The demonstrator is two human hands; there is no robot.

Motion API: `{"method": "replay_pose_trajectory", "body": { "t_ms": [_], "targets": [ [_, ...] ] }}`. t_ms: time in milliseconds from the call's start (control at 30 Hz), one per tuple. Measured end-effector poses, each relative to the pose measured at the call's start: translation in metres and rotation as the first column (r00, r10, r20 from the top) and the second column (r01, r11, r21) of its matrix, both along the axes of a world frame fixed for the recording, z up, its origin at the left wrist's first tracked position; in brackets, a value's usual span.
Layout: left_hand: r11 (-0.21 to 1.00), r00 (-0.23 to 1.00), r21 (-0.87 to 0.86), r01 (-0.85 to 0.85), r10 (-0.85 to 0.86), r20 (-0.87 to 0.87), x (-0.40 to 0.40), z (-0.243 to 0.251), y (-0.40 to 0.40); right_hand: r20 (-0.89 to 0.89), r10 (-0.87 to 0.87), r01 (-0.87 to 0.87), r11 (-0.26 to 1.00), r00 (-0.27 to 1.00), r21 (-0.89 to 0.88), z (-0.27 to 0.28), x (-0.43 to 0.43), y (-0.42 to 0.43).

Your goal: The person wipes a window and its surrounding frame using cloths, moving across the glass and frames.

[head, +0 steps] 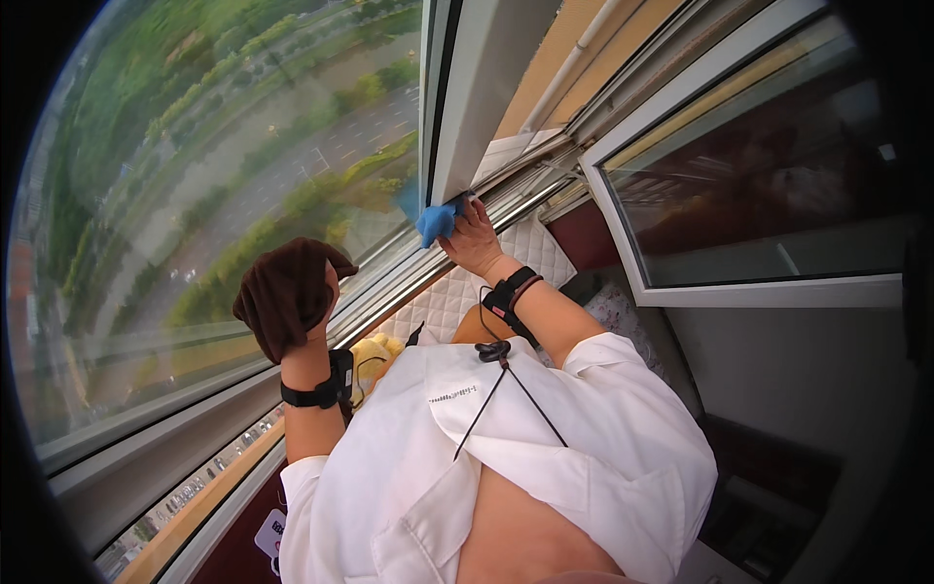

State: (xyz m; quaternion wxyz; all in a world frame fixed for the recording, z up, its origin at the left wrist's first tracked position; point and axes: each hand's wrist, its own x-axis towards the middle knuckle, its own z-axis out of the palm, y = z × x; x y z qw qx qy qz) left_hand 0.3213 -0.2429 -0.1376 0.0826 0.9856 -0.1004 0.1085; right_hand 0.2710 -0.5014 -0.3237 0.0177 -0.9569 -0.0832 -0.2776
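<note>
A dark brown cloth (281, 299) is bunched in my left hand (321, 314), at the large window pane (219, 182) on the left. My right hand (474, 237) grips a blue cloth (438, 223) at the lower end of the white window post (474, 95), just above the metal sill track (394, 292). Part of the brown cloth hides most of my left fingers. Both wrists wear black straps.
An open white-framed window sash (635, 270) stands on the right. Below the sill lies a white quilted pad (467, 292) beside a yellow plush-like item (376, 358). Outside, far below, are a road and trees; a pipe (562, 73) runs along the outer wall.
</note>
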Motion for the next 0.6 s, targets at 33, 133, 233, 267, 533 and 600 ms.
{"method": "replay_pose_trajectory", "body": {
  "t_ms": [33,133,233,267,533,600],
  "targets": [
    [1.000,0.998,-0.018,0.014,-0.013,0.055,0.000,-0.006,0.001,0.031,-0.034,0.035,0.999,0.999,-0.034,0.016,0.003,-0.002],
    [0.976,0.865,-0.118,0.184,-0.104,0.491,0.005,-0.022,0.002,0.426,-0.002,-0.015,0.999,0.905,0.037,0.108,0.040,-0.003],
    [0.994,0.861,-0.027,0.108,-0.080,0.502,0.005,-0.038,0.006,0.497,0.026,-0.088,0.991,0.867,0.102,0.186,0.061,0.006],
    [0.992,0.873,-0.054,0.118,-0.078,0.481,0.006,-0.044,0.009,0.564,-0.039,-0.088,0.977,0.825,0.197,0.193,0.065,0.019],
    [0.984,0.848,0.107,0.141,-0.176,0.500,0.006,-0.043,0.006,0.211,-0.039,-0.013,0.970,0.977,0.242,0.067,-0.001,0.021],
    [0.961,0.797,0.028,0.275,-0.244,0.552,0.008,-0.052,0.009,0.173,-0.199,0.097,0.877,0.965,0.470,0.078,-0.028,0.007]
  ]
}}
